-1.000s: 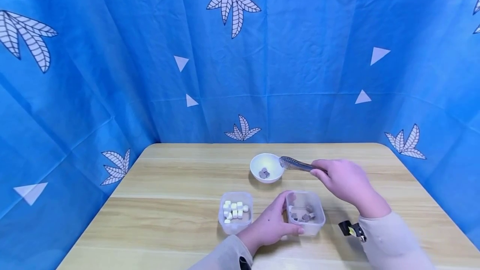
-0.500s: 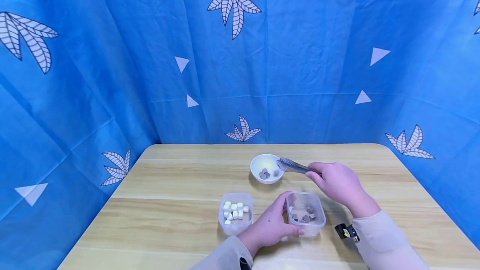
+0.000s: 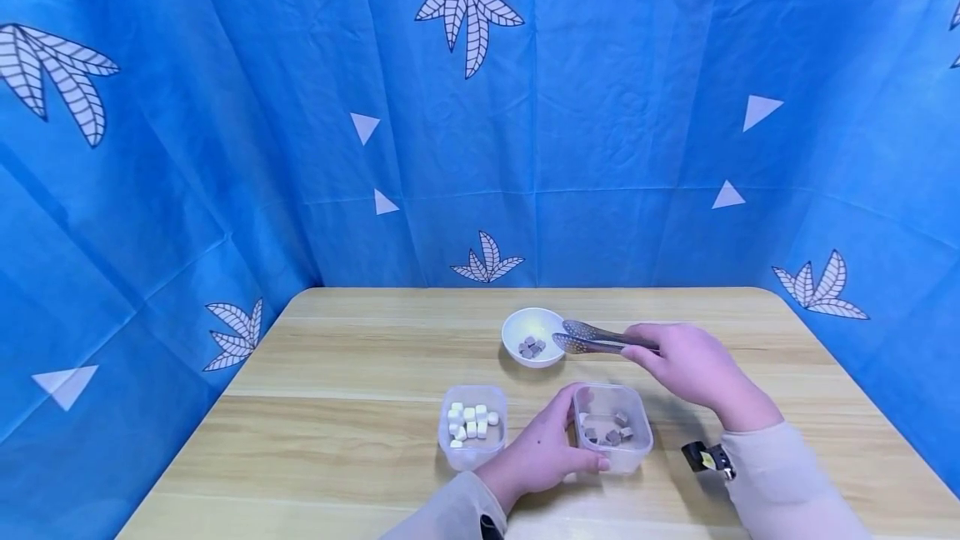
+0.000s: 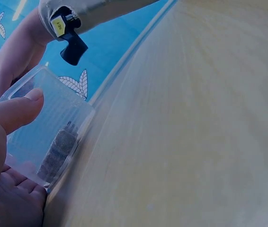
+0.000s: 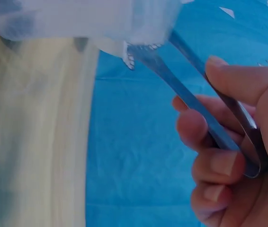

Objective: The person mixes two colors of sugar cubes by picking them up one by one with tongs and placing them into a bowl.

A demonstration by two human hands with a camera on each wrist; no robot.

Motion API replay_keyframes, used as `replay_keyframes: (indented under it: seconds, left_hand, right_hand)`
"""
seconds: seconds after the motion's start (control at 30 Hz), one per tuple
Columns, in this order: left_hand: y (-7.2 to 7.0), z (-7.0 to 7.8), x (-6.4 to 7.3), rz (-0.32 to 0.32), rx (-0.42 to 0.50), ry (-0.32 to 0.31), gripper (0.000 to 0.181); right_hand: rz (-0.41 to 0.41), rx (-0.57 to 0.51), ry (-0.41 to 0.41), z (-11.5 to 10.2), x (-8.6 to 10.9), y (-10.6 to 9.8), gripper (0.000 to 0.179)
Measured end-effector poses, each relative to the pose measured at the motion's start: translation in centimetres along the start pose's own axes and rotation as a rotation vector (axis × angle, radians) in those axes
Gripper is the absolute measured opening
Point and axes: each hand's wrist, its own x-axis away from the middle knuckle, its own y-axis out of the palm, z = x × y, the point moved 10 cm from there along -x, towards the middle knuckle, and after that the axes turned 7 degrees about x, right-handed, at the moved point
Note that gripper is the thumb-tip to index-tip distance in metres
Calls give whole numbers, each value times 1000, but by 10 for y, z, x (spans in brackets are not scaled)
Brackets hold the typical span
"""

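My left hand [image 3: 547, 450] holds the side of a clear plastic container [image 3: 626, 462] with several brown cubes [image 3: 613, 437] in it. In the left wrist view, the thumb lies against the wall of that container [image 4: 65, 101]. A pair of metal tongs [image 3: 592, 331] is in my right hand [image 3: 693, 369], its arms spread apart with nothing between the tips. Those tips are at the right rim of a white bowl [image 3: 525, 325]. Several brown cubes [image 3: 532, 348] are clustered inside the bowl. In the right wrist view, thumb and fingers lie along the tongs [image 5: 209, 120]; the container hides their tips.
A second clear container [image 3: 468, 458], holding several white cubes [image 3: 468, 421], stands left of my left hand. Everything rests on a wooden table [image 3: 315, 423]. A blue patterned curtain [image 3: 600, 107] surrounds its back and sides.
The tongs were closed by the bowl's right rim, moved slightly over it, and are now spread and drawn back right. Another brown cube has joined the cluster. My left hand has stayed put.
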Motion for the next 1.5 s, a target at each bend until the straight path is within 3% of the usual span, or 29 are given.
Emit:
replay_keyframes:
  seconds: [0.17, 0.53, 0.9, 1.07, 1.33, 1.5]
  left_hand:
    - [0, -1, 0, 11, -5, -17, 91]
    - [0, 1, 1, 13, 2, -19, 96]
    - [0, 2, 0, 14, 3, -12, 96]
    - [0, 3, 1, 14, -8, -12, 92]
    - [1, 2, 0, 4, -18, -3, 95]
    - [1, 1, 0, -1, -6, -13, 95]
  right_hand:
    - [-35, -68, -33, 9, 8, -14, 36]
    - [-164, -189, -134, 10, 28, -39, 22]
    - [-380, -179, -166, -5, 35, -18, 20]
    - [-433, -194, -125, -16, 38, -7, 20]
    - [-446, -99, -57, -31, 39, -2, 20]
    - [-388, -6, -25, -30, 34, -8, 25]
